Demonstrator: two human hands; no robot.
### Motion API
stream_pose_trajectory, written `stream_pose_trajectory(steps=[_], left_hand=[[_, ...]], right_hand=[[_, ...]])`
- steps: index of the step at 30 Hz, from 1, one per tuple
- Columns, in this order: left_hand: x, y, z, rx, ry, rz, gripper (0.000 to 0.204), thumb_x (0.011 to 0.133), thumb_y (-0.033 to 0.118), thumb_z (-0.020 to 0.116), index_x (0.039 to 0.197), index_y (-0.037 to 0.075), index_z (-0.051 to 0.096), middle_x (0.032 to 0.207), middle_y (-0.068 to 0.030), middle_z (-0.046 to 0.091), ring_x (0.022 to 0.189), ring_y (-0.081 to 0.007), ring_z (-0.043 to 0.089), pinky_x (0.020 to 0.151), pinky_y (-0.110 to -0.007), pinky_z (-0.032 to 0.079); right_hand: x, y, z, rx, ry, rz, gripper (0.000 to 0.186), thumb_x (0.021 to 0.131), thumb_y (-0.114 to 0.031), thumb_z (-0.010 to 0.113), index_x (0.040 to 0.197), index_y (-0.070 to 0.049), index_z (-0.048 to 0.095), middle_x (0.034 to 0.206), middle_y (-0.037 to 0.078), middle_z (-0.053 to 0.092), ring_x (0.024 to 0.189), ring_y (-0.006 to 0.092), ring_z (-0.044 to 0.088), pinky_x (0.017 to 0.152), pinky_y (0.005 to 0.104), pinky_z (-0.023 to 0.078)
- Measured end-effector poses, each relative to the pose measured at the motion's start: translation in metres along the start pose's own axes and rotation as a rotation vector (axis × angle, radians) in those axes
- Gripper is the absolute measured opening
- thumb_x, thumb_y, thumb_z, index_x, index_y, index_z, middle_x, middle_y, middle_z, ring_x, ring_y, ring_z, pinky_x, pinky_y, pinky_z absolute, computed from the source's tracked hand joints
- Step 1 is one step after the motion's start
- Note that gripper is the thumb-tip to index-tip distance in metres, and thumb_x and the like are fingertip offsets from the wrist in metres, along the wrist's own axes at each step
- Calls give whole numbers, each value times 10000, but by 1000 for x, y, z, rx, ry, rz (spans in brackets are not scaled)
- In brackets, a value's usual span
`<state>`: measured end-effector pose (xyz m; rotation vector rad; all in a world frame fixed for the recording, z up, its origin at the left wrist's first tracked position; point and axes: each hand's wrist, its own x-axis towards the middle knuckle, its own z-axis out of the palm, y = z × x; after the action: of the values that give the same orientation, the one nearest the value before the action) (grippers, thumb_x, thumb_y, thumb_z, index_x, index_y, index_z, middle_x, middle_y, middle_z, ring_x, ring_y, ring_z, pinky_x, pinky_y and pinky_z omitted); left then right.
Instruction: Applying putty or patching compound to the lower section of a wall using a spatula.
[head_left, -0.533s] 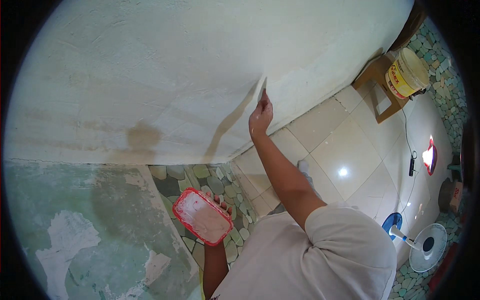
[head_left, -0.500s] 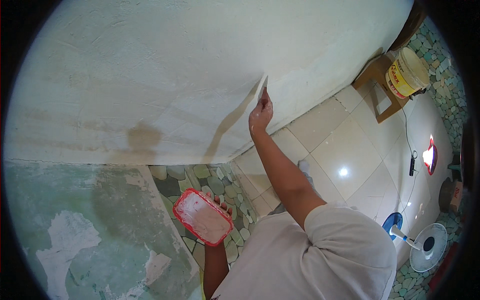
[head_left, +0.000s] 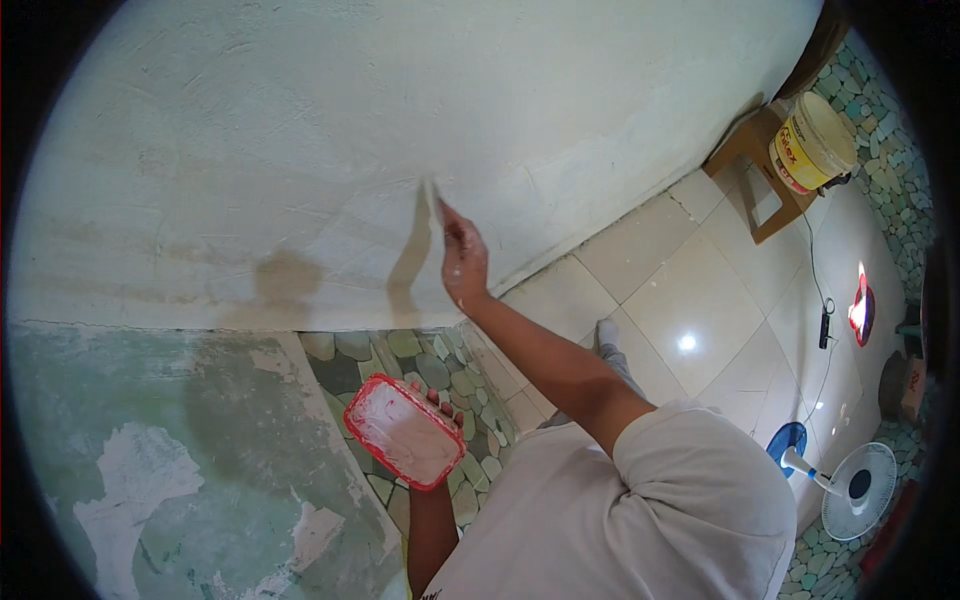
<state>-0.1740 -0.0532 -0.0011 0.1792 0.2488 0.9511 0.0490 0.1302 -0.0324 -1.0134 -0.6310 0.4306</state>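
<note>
Indeed, the left grip (head_left: 447,408) clasped a red tub (head_left: 386,455) of paste (head_left: 425,442); the right grip (head_left: 465,262) held a blurred blade (head_left: 435,197) at the wall (head_left: 300,130). One bucket (head_left: 820,138) bore a yellow label (head_left: 792,153) with red lettering.

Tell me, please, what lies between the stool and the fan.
In the head view, tiles lie between the stool and the fan, with a dark cable and a small black block on them; a red, brightly lit thing lies further right.
</note>
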Motion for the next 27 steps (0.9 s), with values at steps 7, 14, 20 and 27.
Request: stream_pose_trajectory(steps=[7, 14, 20, 27], left_hand=[[-4, -2, 7, -24, -1, 1, 930, 856, 660, 570, 1530, 75, 308, 1458, -222, 467, 1280, -404, 494, 1118, -562, 322], [-13, 4, -2, -22, 15, 23, 949, 848, 670, 573, 1536, 80, 292, 1467, -216, 460, 1284, -400, 495, 1117, -563, 325], [-10, 4, 0, -4, -16, 30, 939, 850, 674, 569, 1532, 88, 301, 1449, -210, 483, 1275, -384, 508, 1104, -558, 338], [-11, 4, 1, 8, -13, 2, 969, 829, 648, 633, 1540, 89, 283, 1463, -209, 468, 1292, -385, 493, 1126, -565, 310]], right_hand=[[45, 35, -13, -170, 428, 142, 430, 943, 62, 459, 1354, -20, 556, 1139, 117, 611, 1032, 195, 609, 923, 314, 476], [7, -18, 61, -78, 255, 86, 472, 930, 66, 494, 1378, -69, 554, 1044, 101, 603, 916, 169, 576, 845, 282, 471], [-16, 5, 25, -53, 76, 51, 427, 943, 83, 458, 1334, -45, 572, 1175, 161, 622, 1018, 252, 639, 916, 316, 497], [50, 57, -49, -162, 466, 106, 374, 951, 15, 485, 1314, -8, 576, 1174, 167, 635, 1052, 240, 633, 926, 331, 492]])
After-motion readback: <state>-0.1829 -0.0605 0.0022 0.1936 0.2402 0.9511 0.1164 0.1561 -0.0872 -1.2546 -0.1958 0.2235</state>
